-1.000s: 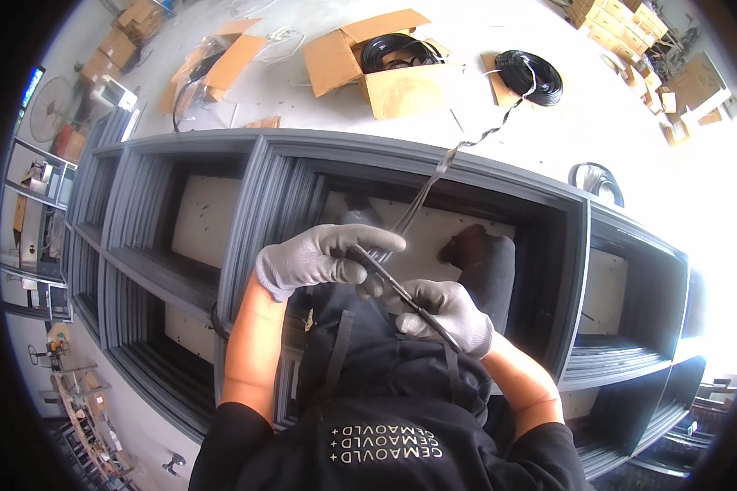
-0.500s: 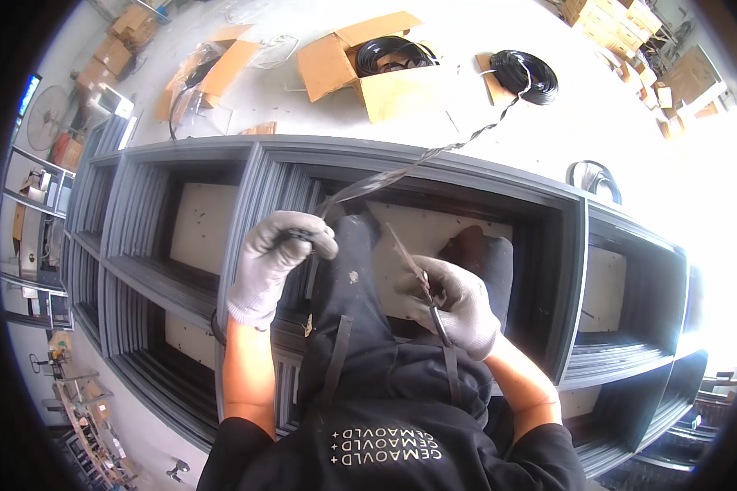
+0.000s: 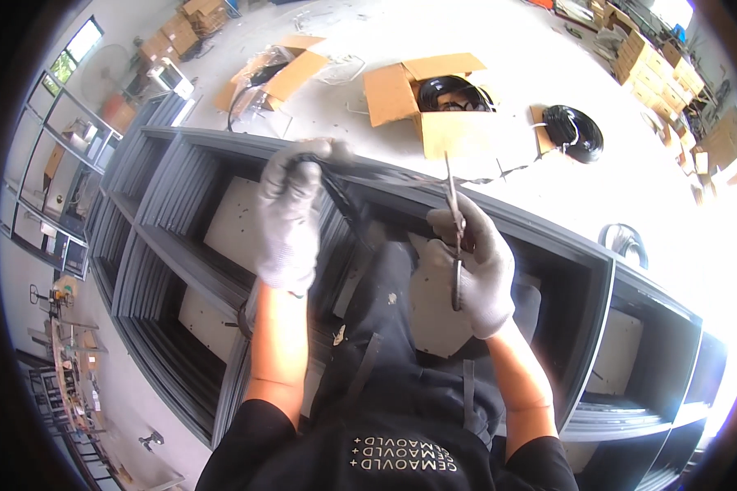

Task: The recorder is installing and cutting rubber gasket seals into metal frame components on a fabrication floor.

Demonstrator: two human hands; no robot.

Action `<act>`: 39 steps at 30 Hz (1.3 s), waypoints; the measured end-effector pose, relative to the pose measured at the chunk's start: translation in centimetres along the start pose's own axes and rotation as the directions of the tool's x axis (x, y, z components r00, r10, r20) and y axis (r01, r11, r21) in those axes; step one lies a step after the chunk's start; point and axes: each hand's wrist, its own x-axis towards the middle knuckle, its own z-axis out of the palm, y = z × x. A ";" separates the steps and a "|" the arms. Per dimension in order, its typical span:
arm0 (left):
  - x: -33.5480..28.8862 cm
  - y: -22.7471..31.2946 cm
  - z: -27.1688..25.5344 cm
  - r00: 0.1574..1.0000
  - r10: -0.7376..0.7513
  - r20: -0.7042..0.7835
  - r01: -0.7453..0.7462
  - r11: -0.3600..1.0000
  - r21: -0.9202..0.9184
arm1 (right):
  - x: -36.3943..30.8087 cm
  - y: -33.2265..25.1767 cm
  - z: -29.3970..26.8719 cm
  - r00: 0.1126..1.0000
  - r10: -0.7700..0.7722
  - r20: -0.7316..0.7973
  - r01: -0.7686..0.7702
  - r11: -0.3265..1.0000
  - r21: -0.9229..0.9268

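My left hand [image 3: 288,214], in a pale work glove, is closed on a black rubber strip [image 3: 342,196] above the far rail of the stacked grey frames [image 3: 221,143]. The strip stretches right, blurred by motion, toward a black coil [image 3: 577,135] on the floor, and a short dark length hangs below my fist. In my gloved right hand [image 3: 487,274] is a pair of scissors [image 3: 450,184], blades pointing up and a dark handle below. The blades stand close to the stretched strip; whether they touch it I cannot tell.
My legs stand inside one opening of the frames. Beyond them lie an open cardboard box [image 3: 393,94] with black coiled strip, another opened box [image 3: 291,78] with plastic wrap, and a further coil [image 3: 624,241] at right. Smaller frames [image 3: 53,155] stand at left.
Both hands have risen and moved farther out, the left one drawing the strip along. The scissors have turned from slanting left to nearly upright. My view has also shifted.
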 end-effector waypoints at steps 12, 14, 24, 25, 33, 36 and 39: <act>1.0 2.0 4.9 0.995 0.007 -0.097 -0.065 0.783 -0.619 | 5.0 2.3 7.4 0.815 -0.572 -0.092 0.536 0.804 -0.258; 1.2 2.0 3.9 0.997 -0.019 -0.077 -0.039 0.725 -0.688 | 4.8 3.4 8.3 0.803 -0.586 -0.110 0.527 0.783 -0.329; 0.1 1.8 1.9 0.986 -0.055 -0.155 -0.055 0.780 -0.624 | 2.8 5.1 5.9 0.907 -0.420 -0.021 0.406 0.888 -0.217; -0.1 1.7 2.2 0.991 -0.029 -0.133 -0.060 0.787 -0.615 | 2.6 4.9 5.6 0.921 -0.388 -0.016 0.379 0.908 -0.178; -0.9 1.4 2.9 0.977 0.005 -0.214 -0.125 0.825 -0.551 | 1.0 5.7 4.8 0.997 -0.050 0.066 0.047 0.997 0.055; -1.4 2.2 3.0 0.962 -0.072 -0.262 -0.082 0.843 -0.532 | 1.1 5.0 4.8 0.983 -0.161 0.092 0.167 0.984 -0.062; -1.2 2.1 1.0 0.945 -0.153 -0.288 -0.024 0.848 -0.529 | 1.7 3.6 3.3 0.911 -0.333 0.243 0.396 0.870 -0.294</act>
